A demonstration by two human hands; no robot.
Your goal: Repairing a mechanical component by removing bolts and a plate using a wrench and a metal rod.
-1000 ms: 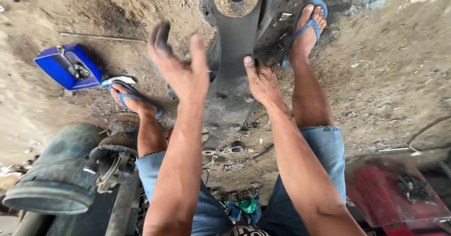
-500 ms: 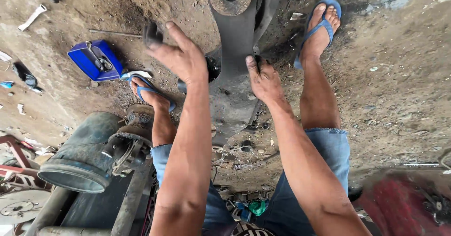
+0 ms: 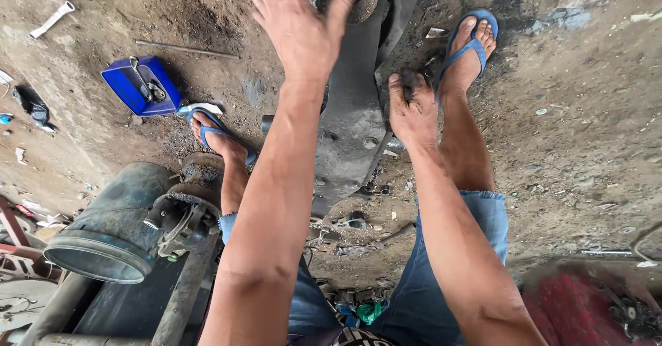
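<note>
Bracket [image 3: 352, 122] on dirt floor; R hand [image 3: 412, 112] rests on edge, L hand [image 3: 303, 25] open above, holding nothing.

Blue tray [image 3: 141, 85]: on the dirt, well left of the left hand, small metal bits lying in it.
Rod [image 3: 186, 48]: thin, flat on the ground, just above the tray, left of the left hand.
White piece [image 3: 52, 18]: far up-left of both hands, near the frame's edge.
Drum [image 3: 110, 225]: dark, on its side, open mouth facing lower left, below-left of the left hand.
Hub [image 3: 183, 215]: greasy, touching the drum's right end.
Red machine [image 3: 586, 304]: blurred, lower right, well below the right hand.
Scrap [image 3: 345, 222]: small bolts and bits, below both hands.
</note>
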